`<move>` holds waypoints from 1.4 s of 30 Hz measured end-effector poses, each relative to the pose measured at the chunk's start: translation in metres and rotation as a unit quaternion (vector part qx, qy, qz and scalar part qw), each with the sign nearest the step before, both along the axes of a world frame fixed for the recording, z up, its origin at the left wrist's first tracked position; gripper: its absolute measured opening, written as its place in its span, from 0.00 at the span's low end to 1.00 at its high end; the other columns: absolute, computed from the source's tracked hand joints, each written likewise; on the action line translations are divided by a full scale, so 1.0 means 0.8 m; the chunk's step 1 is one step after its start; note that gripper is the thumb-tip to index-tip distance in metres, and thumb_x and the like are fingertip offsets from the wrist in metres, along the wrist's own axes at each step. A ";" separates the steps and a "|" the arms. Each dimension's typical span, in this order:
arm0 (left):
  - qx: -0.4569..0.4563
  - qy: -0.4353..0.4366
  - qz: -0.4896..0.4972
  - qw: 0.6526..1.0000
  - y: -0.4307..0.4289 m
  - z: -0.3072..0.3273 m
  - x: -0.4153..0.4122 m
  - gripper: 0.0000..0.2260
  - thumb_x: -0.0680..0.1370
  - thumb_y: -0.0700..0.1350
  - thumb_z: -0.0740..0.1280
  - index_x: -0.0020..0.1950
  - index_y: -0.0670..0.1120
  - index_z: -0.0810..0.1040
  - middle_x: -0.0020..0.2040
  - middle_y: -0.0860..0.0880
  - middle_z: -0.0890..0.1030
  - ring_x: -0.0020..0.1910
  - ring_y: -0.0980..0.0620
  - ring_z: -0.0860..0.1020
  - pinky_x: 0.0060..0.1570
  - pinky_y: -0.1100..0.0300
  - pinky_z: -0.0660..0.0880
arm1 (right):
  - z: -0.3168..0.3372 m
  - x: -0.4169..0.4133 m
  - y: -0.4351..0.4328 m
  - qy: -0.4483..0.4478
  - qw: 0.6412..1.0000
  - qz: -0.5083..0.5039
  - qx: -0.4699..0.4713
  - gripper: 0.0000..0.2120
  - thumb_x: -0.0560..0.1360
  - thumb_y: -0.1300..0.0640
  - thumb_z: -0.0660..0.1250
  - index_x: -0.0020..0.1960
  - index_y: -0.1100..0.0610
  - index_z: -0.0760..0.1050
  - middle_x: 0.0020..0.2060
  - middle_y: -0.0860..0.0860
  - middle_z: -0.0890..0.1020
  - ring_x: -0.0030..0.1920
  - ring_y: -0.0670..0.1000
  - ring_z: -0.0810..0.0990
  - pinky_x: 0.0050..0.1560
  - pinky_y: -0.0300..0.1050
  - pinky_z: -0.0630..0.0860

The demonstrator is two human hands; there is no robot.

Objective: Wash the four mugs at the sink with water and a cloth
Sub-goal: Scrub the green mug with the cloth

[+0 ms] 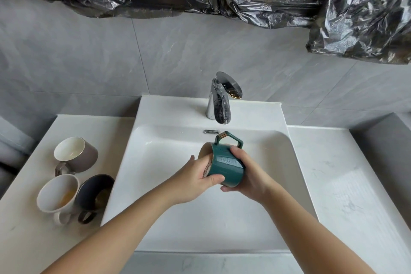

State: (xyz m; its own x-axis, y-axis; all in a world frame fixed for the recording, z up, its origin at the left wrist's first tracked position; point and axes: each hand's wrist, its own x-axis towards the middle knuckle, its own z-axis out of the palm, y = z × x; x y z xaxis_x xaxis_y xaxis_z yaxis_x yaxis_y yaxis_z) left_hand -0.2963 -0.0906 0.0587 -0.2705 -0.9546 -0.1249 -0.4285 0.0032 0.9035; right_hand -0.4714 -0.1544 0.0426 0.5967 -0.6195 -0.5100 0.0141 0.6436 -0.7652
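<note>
Green mug (pixel 224 162) lies tipped sideways between both grips, above the sink (pixel 169 153). The right grip (pixel 249 176) curls round its body. The left grip (pixel 195 181) pinches a grey cloth (pixel 206 168) at its mouth. Well left of the left grip, a taupe mug (pixel 85 157), a white mug (pixel 57 193) and a dark mug (pixel 93 193) sit on the desk (pixel 33 229).

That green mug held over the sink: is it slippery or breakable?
Probably slippery: the green mug has a glossy glaze, and washing would wet it. Likely fragile too; it looks ceramic and hangs over the hard white sink. The right hand wraps its body, which should steady it.
</note>
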 end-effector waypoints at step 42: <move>0.158 0.153 0.001 0.975 -0.003 0.021 0.003 0.09 0.83 0.45 0.58 0.61 0.50 0.74 0.39 0.66 0.80 0.37 0.67 0.76 0.38 0.73 0.68 | -0.008 -0.028 0.029 -0.038 0.993 -0.011 -0.111 0.40 0.65 0.40 0.77 0.71 0.53 0.65 0.64 0.59 0.77 0.58 0.60 0.81 0.43 0.54 0.80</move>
State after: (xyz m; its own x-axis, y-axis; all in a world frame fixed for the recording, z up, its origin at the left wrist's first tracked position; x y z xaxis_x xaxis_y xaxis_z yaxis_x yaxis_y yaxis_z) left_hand -0.2937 -0.0933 0.0752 -0.3393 -0.8818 -0.3276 -0.1381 -0.2978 0.9446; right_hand -0.4940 -0.1312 0.0361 0.6131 -0.7250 -0.3137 0.0894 0.4582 -0.8843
